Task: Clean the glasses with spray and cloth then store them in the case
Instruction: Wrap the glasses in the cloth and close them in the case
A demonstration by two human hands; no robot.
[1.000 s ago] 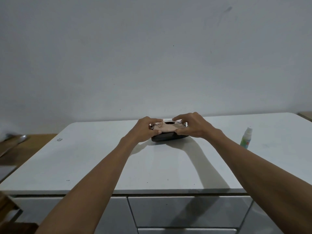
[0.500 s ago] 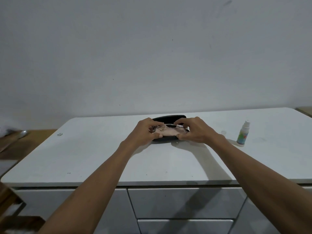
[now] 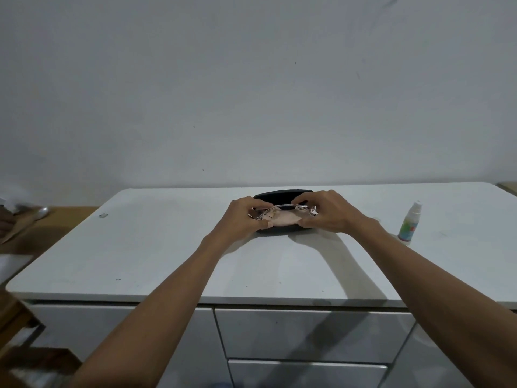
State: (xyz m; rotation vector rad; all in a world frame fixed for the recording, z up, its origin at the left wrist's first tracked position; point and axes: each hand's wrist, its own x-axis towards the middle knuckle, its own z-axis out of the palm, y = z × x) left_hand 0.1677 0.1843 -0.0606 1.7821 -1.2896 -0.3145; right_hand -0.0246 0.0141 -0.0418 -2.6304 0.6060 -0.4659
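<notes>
holding a pair of clear-framed glasses (image 3: 282,210) by both ends, a person reaches out over a white counter (image 3: 167,247). the left hand (image 3: 246,217) pinches the left end of the frame between thumb and curled fingers; the right hand (image 3: 327,211) pinches the right end the same way. the glasses sit just above, perhaps touching, an open black case (image 3: 282,195), whose lid stands up behind the hands. a pale pinkish cloth (image 3: 284,219) lies under the frame, in or over the case; whether the thumbs also grip it cannot be told. a small spray bottle (image 3: 409,224) stands upright well to the right, apart from both hands.

judging from this, the storing step is under way. risks: the cloth could bunch under the lenses and keep the lid from closing; thumbs close to the lenses could smudge them again; a frame set in crooked could be stressed when the lid comes down; a right arm swinging outward could tip the light bottle.
</notes>
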